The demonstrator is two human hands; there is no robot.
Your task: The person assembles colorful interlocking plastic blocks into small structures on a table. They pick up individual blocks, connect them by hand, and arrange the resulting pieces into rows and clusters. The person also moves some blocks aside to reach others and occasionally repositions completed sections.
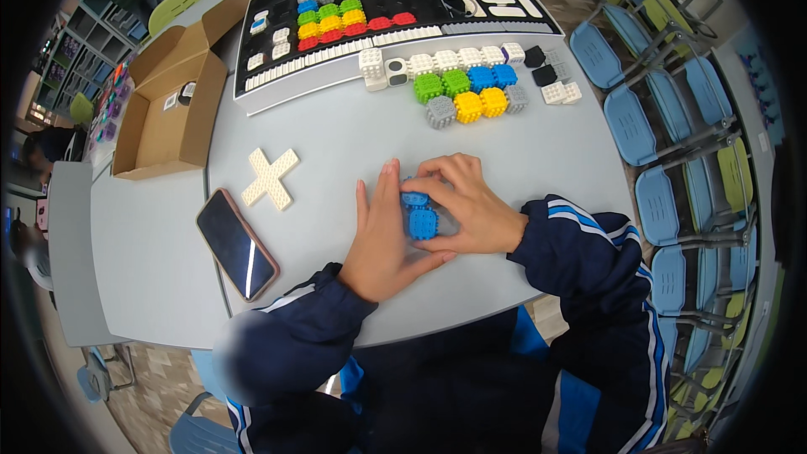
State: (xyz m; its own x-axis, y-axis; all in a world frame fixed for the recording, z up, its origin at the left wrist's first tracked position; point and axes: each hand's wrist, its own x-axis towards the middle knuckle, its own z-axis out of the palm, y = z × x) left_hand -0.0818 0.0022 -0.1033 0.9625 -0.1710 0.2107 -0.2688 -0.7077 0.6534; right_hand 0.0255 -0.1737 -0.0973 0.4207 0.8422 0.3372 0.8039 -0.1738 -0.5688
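Two blue studded cube blocks sit between my hands on the pale table (311,286). The nearer blue block (423,224) shows its studded top, and the farther blue block (414,199) is partly covered by fingers. Curled around both from the right, my right hand (477,208) has its fingertips on the far block and its thumb by the near one. My left hand (376,240) lies along their left side, fingers stretched and thumb pointing right below them. Whether its fingers touch the blocks is hard to tell.
Beyond my hands stand loose green blocks (442,84), yellow blocks (481,104) and a row of white blocks (445,60). Behind them lies a black kit tray (387,0). A cream cross-shaped plate (270,177), a phone (238,244) and an open cardboard box (171,130) are at left.
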